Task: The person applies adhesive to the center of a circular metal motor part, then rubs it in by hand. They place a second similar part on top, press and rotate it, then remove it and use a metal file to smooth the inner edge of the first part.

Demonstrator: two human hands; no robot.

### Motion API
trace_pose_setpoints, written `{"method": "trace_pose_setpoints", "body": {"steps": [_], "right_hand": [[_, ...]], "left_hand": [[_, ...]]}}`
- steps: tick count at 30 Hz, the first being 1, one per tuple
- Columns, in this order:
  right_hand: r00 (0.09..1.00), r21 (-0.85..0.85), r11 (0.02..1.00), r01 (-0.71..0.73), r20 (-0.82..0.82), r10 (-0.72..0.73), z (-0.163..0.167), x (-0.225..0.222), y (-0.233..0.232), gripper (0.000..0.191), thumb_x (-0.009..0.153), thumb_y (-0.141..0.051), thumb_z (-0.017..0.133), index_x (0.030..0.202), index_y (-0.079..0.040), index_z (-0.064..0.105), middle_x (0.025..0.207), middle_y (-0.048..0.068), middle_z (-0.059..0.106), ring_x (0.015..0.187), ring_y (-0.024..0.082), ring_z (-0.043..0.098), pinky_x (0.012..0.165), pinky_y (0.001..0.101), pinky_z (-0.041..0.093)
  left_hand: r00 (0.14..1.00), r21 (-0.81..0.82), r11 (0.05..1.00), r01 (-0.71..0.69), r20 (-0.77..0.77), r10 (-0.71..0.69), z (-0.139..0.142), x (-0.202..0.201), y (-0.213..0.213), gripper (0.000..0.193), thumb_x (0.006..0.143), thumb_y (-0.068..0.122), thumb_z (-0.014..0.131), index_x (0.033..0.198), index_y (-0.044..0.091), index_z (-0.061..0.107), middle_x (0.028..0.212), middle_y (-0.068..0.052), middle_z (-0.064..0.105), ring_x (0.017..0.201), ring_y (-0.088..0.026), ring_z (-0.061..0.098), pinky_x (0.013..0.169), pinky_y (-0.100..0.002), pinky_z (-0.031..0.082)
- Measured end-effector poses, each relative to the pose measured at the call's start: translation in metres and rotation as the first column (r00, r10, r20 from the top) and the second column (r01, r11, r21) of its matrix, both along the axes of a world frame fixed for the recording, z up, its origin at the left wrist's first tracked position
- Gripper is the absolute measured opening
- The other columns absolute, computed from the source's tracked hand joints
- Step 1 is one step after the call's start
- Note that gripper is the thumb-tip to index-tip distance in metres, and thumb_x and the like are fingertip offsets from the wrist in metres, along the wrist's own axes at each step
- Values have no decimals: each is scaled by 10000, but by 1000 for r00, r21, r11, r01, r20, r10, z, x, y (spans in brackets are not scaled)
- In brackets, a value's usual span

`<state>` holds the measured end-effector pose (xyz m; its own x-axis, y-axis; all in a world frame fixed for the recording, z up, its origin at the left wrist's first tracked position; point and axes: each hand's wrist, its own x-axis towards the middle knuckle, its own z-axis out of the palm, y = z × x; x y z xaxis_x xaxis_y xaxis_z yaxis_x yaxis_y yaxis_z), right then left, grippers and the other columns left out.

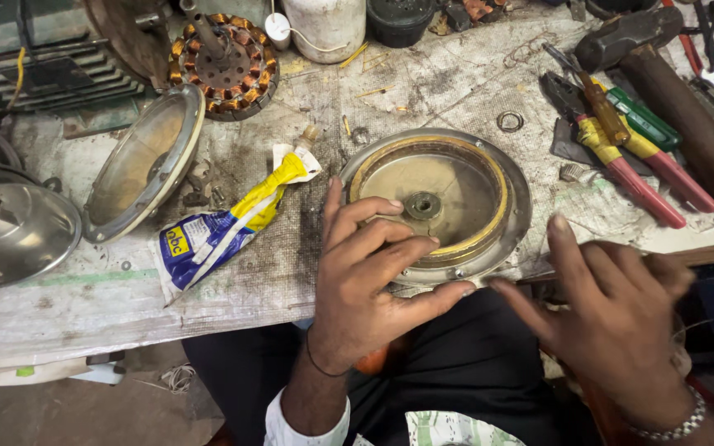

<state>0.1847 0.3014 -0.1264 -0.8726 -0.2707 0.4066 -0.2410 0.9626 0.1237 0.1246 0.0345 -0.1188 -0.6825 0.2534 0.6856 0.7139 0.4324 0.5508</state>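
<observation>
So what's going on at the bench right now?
A person sits at a cluttered workbench with a round metal motor cover lying open side up at its near edge. The left hand rests its fingers on the cover's rim; the right hand hovers open just beside it, holding nothing. A blue and yellow pouch lies to the left, pliers to the right.

Crumpled blue, yellow and white pouch [223, 225] lying on the bench

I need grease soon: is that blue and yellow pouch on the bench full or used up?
Mostly used up: the pouch lies flat and crumpled, its yellow neck twisted.
</observation>
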Motion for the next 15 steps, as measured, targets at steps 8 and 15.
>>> {"method": "trace_pose_setpoints", "body": {"steps": [8, 15], "right_hand": [[996, 281, 959, -39, -68, 60, 28, -5, -24, 858, 780, -583, 772, 1407, -17, 621, 808, 49, 637, 813, 228, 596, 733, 335, 485], [992, 423, 903, -72, -62, 109, 43, 7, -16, 735, 839, -564, 740, 1426, -127, 675, 861, 27, 610, 899, 216, 597, 810, 318, 434]], "left_hand": [[1000, -14, 1000, -5, 11, 5, 3, 2, 1, 403, 707, 396, 962, 935, 122, 776, 954, 11, 672, 1193, -243, 612, 1304, -646, 222], [1000, -28, 1000, -11, 21, 11, 5, 2, 2, 400, 704, 410, 957, 929, 130, 782, 945, 21, 674, 1196, -239, 600, 1303, -642, 212]]}}
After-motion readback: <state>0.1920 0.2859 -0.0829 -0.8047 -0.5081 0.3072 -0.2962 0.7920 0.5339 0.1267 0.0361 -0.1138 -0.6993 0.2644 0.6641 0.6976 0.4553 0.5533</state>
